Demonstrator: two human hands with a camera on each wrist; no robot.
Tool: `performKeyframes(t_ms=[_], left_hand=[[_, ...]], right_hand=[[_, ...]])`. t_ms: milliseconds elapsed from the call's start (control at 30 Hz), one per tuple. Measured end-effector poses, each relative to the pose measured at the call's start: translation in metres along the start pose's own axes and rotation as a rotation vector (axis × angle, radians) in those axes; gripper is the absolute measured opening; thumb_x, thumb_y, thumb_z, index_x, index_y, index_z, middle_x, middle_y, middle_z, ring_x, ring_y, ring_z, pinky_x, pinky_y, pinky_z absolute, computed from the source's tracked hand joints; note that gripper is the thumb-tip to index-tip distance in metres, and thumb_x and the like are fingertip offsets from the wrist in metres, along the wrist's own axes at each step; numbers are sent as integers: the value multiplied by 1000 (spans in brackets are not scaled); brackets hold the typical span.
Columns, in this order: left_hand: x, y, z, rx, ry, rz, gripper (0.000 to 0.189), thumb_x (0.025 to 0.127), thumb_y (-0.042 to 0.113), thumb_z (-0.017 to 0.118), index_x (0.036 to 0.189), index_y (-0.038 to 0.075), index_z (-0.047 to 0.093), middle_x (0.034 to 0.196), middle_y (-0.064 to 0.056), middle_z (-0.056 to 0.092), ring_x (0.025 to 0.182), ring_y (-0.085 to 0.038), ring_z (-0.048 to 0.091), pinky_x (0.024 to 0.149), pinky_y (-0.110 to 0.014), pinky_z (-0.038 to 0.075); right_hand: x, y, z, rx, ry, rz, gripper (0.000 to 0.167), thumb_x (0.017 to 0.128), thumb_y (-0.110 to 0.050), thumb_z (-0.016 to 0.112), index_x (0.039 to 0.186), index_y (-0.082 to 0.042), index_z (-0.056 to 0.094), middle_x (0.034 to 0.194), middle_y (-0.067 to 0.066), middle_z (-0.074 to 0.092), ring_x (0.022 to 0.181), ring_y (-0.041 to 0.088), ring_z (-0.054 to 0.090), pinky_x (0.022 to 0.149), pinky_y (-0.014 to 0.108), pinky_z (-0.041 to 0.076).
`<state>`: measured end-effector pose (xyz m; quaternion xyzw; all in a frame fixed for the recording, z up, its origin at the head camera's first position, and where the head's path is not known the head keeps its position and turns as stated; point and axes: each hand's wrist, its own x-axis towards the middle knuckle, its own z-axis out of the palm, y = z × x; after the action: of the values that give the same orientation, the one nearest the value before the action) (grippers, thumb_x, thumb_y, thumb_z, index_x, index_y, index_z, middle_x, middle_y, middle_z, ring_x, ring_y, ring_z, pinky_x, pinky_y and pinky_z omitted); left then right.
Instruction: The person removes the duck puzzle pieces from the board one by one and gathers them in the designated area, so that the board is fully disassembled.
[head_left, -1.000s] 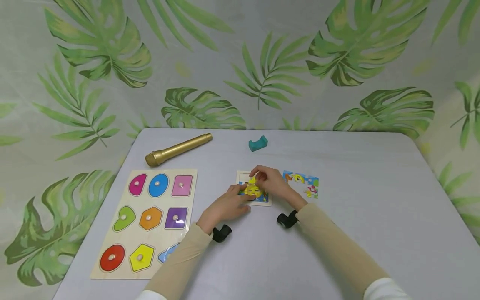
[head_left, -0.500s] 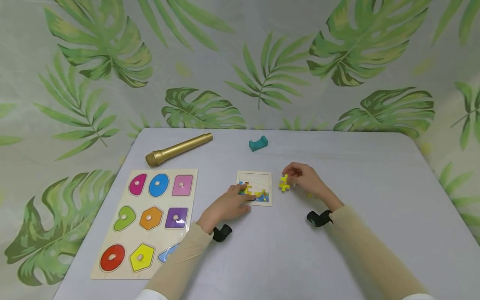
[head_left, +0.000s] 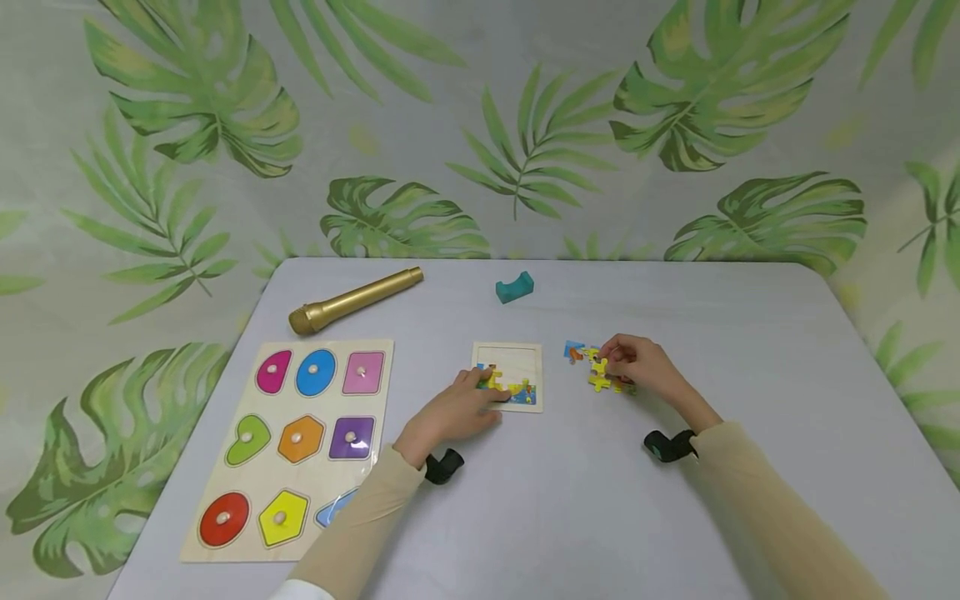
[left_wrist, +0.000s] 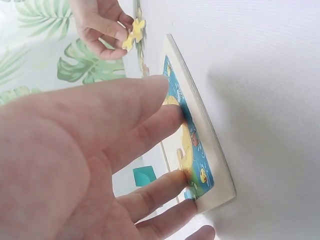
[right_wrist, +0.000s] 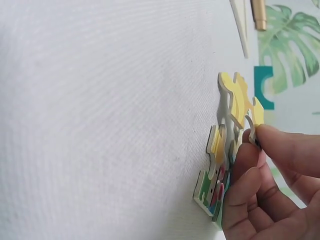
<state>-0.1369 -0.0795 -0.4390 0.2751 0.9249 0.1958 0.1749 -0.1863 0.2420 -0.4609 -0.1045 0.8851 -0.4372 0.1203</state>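
Note:
My right hand (head_left: 637, 364) pinches a yellow jigsaw piece (right_wrist: 235, 97) between thumb and fingers, close over a cluster of loose jigsaw pieces (right_wrist: 202, 192). In the head view that cluster is partly hidden behind the hand; a blue and orange corner (head_left: 574, 351) of it shows. My left hand (head_left: 459, 408) lies with extended fingers on the lower left of a small wooden puzzle tray (head_left: 517, 347). Blue and yellow pieces (left_wrist: 197, 162) fill the tray's lower part, while bare wood shows above them.
A wooden shape board (head_left: 281, 492) with knobbed pieces lies at the left, partly under the left sleeve. Behind it is a gold microphone (head_left: 356, 301). A teal curved block (head_left: 514, 287) stands near the table's back edge, before a leaf-patterned cloth (head_left: 525, 158).
My right hand has lifted the yellow jigsaw piece from the tray and carried it right, over the loose pieces. My left hand has stayed on the tray.

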Motion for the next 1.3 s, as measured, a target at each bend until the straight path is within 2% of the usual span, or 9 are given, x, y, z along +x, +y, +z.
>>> performKeyframes(t_ms=[267,500,667,1000,1200,1300], left_hand=[[0,-1,2,-4,10,3,37,97,22,57,132,13,60,148,-21,32,130,-36,33,102,-45,37],[-1,0,1,-7,7,6,37,97,22,56,132,12,59,148,-22,32,130,-37,33,102,-46,37],[-2,-1,0,-2,17,21,37,97,21,57,132,13,60,148,-22,32,131,-37,33,103,-46,36],[-6,-11,4,17,24,62,41,97,21,56,138,17,54,151,-19,27,137,-36,26,110,-45,25],[-10,-13,4,8,24,92,40,98,20,55,137,14,54,152,-20,24,139,-36,22,112,-47,19],[-13,-15,1,2,26,86,40,97,20,55,136,13,55,151,-21,27,139,-36,23,111,-49,20]], right_hand=[[1,-3,2,-142,5,-47,13,88,-1,62,101,0,64,85,6,60,76,21,53,67,34,44],[1,-5,7,-224,17,-110,10,86,5,61,94,0,65,76,3,58,71,19,51,65,32,43],[1,-7,10,-275,17,-122,10,84,7,61,91,0,64,73,1,55,68,18,49,62,30,42],[2,-6,10,-265,33,-141,10,85,8,63,91,0,63,75,2,57,68,17,50,61,30,43],[3,-16,15,-185,69,-178,8,86,4,64,93,-1,65,82,5,63,75,20,56,68,34,47],[7,-27,22,-142,53,-182,8,87,3,65,94,0,65,85,7,63,78,22,57,70,35,47]])
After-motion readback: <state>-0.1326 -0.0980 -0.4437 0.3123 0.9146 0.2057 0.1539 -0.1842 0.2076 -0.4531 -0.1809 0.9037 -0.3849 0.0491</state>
